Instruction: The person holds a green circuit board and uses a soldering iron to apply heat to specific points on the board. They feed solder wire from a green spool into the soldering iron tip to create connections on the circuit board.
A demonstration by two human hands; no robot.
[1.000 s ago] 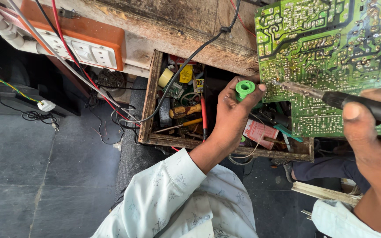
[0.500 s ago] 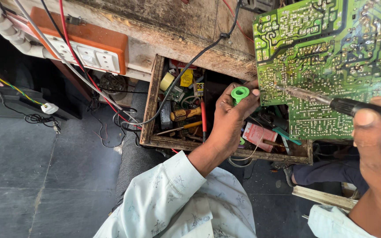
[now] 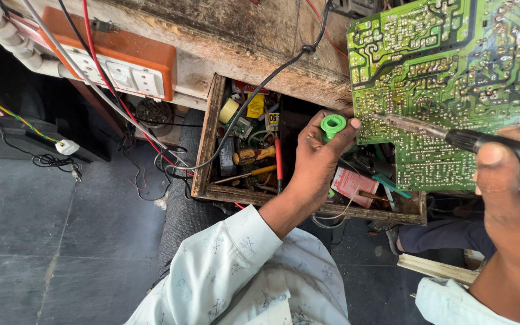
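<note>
My left hand (image 3: pixel 315 162) grips a small green spool of solder wire (image 3: pixel 333 125) at the left edge of a green circuit board (image 3: pixel 452 78), which lies solder side up. My right hand (image 3: pixel 513 198) holds a black-handled soldering iron (image 3: pixel 489 142). Its metal tip (image 3: pixel 386 120) rests on the board's left part, close to the spool.
An open wooden drawer (image 3: pixel 209 150) under the worn bench holds screwdrivers, a tape roll and other small parts. An orange and white socket strip (image 3: pixel 121 60) is fixed at the bench edge, with red, black and white wires hanging. Dark tiled floor lies to the left.
The view has shifted slightly. My left hand with the green spool has stayed by the board's left edge, and the iron's tip remains on the board.
</note>
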